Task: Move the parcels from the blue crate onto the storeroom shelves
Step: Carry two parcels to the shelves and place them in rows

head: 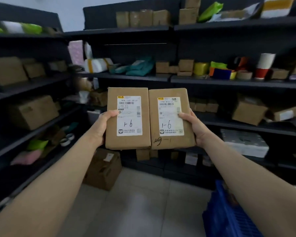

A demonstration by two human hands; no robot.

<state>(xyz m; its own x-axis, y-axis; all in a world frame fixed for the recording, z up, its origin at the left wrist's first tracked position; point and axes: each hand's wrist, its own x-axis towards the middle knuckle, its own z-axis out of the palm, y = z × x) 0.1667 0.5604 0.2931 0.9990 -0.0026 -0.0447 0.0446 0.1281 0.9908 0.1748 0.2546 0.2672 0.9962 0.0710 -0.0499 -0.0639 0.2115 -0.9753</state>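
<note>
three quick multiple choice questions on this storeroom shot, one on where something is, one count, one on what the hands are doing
1. Where is the blue crate? A on the top shelf; B in a hand; C low at the right.
2. How many parcels are held up? A one; B two; C four.
3. What are the hands doing? A each gripping one parcel; B hanging empty; C both on one parcel.

Answers: 1 C, it sits low at the frame's right. 2 B, the left parcel and right parcel stand side by side. 3 A, the left hand grips one and the right hand the other.
</note>
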